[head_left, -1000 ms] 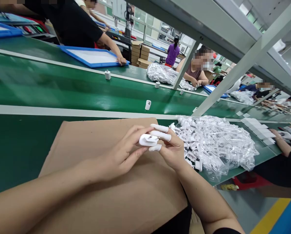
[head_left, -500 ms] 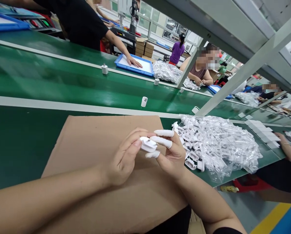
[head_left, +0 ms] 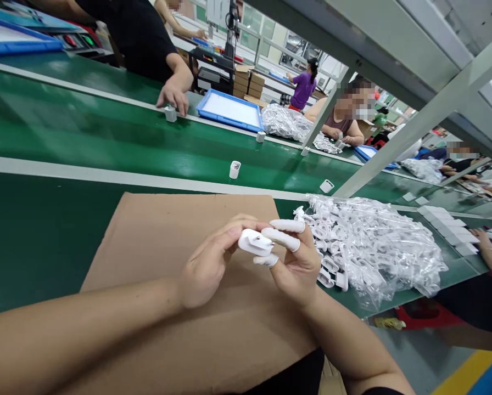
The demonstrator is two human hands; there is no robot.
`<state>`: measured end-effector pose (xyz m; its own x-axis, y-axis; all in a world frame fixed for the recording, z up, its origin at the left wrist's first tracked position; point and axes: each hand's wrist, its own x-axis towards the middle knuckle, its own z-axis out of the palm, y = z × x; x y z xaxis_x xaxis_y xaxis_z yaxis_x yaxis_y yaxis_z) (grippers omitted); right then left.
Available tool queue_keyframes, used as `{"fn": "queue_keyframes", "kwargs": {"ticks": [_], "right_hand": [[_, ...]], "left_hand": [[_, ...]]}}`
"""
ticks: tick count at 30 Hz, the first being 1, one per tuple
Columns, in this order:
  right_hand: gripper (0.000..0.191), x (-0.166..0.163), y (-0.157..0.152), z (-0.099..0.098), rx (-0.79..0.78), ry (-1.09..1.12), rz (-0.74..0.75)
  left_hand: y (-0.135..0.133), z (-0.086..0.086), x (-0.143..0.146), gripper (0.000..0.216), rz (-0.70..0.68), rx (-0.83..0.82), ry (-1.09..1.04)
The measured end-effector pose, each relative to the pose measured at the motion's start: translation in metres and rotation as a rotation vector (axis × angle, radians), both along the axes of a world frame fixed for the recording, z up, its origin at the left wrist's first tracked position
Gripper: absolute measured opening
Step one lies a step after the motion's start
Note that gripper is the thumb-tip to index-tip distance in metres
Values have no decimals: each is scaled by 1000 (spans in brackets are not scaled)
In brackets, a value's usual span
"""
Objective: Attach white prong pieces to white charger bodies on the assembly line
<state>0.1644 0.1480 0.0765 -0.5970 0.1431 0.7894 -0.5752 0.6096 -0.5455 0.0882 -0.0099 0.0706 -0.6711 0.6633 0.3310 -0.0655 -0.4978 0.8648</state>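
Over a brown cardboard sheet (head_left: 180,230), both my hands hold a small white plug adapter (head_left: 254,243) with metal pins showing. My left hand (head_left: 208,263) is closed on its left end, thumb on top. White finger cots cover the thumb and two fingers of my right hand (head_left: 297,263), which grips the adapter's right side. Just right of that hand lies a heap of white plastic plug parts (head_left: 328,252), spilling from a clear plastic bag (head_left: 390,247).
Beyond the cardboard runs a green conveyor belt (head_left: 139,148) carrying white adapters (head_left: 235,169). A co-worker's hand (head_left: 175,96) touches one on the far edge, beside a blue tray (head_left: 229,109). A slanted metal post (head_left: 394,142) rises at right.
The adapter has turned in my fingers, so more of its pin face shows. Across the belt, the co-worker's hand has left the blue tray and reached the adapter at its left.
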Motion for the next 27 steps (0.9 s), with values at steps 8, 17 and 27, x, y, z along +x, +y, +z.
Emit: {"fn": "queue_keyframes", "kwargs": {"ticks": [8, 17, 27], "right_hand": [[47, -15, 49, 4, 176, -407, -234], [30, -18, 91, 5, 929, -1078, -772], [29, -27, 100, 4, 672, -921, -727]], "left_hand": [[14, -17, -58, 44, 98, -412, 180], [-8, -38, -241, 34, 1099, -835, 96], [4, -41, -230, 77, 1237, -940, 464]]}}
